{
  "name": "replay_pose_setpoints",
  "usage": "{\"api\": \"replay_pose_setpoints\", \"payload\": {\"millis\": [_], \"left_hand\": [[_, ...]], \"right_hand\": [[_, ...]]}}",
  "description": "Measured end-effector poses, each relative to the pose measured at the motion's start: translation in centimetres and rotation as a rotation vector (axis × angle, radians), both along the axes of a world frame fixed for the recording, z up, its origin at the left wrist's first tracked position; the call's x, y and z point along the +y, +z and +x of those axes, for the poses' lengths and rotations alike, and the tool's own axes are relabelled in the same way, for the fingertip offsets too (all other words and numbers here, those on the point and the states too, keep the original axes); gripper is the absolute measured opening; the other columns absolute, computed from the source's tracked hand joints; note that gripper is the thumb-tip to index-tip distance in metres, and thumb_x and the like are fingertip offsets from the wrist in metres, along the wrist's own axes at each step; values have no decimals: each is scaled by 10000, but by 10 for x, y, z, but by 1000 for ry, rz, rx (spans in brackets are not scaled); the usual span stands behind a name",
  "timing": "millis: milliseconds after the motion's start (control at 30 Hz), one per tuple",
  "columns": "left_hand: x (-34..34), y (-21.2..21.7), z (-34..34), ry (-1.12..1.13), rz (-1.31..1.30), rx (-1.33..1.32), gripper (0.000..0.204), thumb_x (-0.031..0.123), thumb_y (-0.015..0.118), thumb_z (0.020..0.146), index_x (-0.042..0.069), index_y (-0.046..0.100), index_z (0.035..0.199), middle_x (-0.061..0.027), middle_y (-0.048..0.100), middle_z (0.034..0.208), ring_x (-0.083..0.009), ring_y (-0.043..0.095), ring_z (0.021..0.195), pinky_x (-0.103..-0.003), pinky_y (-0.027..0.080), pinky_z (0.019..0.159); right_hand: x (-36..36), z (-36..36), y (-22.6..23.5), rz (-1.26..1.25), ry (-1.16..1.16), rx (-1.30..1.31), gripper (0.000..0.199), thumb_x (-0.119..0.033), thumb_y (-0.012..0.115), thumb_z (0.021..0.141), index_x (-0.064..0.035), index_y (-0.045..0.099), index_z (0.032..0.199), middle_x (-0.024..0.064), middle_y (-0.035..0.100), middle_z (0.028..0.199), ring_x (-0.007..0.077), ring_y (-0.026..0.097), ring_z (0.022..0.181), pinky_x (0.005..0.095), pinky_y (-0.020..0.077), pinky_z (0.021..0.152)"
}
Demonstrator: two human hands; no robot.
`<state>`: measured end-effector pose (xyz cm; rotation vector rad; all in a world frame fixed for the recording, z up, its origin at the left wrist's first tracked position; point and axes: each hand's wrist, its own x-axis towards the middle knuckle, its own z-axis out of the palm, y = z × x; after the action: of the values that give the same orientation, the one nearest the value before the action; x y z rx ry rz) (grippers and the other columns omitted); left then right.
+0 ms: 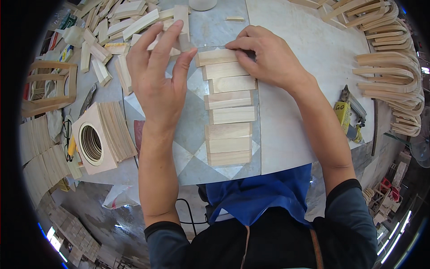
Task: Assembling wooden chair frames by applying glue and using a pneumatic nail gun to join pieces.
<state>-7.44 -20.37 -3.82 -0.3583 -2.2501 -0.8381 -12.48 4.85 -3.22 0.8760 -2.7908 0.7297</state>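
Note:
A column of several pale wooden blocks [229, 114] lies side by side on a grey and white tiled tabletop [192, 148]. My left hand [159, 74] hovers at the column's far left end and pinches an upright wooden block [182, 24] between thumb and fingers. My right hand [268, 56] rests on the farthest block of the column [216, 57], fingers pressing its right end.
A heap of loose wooden blocks [112, 40] lies at the far left. A square wooden piece with a round hole [96, 141] sits at the left beside stacked thin slats. Curved wooden parts [389, 67] pile at the right. A yellow power tool [347, 114] lies near my right forearm.

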Motion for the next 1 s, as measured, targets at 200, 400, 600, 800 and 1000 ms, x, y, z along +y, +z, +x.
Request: {"api": "replay_pose_setpoints", "payload": {"millis": [200,400,600,800,1000], "left_hand": [[15,10,14,-365,706,-314,370,96,727,1080,80,723,1450,-144,701,1406,-229,680,1267,-345,555,1087],[14,6,19,-519,951,-590,337,50,638,1126,32,693,1459,-128,721,1370,-215,698,1212,-327,567,1084],[19,3,13,-538,853,-473,349,30,638,1114,37,686,1460,-112,733,1357,-214,707,1198,-323,567,1094],[23,-4,14,-262,574,-440,370,46,628,1106,40,675,1472,-112,720,1391,-253,690,1248,-367,536,1148],[24,-8,13,-267,288,-436,519,85,659,1074,34,566,1582,-167,631,1520,-323,600,1396,-424,446,1246]], "right_hand": [[-13,6,19,-363,47,69,272,-88,736,960,-75,837,1213,25,773,1187,185,681,969,308,559,861],[-6,11,45,-385,105,-429,275,-70,779,968,-55,828,1238,16,795,1123,139,670,947,269,537,853],[2,8,38,-464,180,-412,256,-86,787,983,-53,832,1233,20,804,1060,128,665,923,253,532,843],[-1,-11,14,-441,-12,-361,224,-78,780,973,-49,840,1187,27,809,1115,144,666,922,269,545,851],[4,-21,-16,-319,-82,-135,251,11,703,930,-51,834,1135,38,815,1204,180,672,997,297,557,887]]}}
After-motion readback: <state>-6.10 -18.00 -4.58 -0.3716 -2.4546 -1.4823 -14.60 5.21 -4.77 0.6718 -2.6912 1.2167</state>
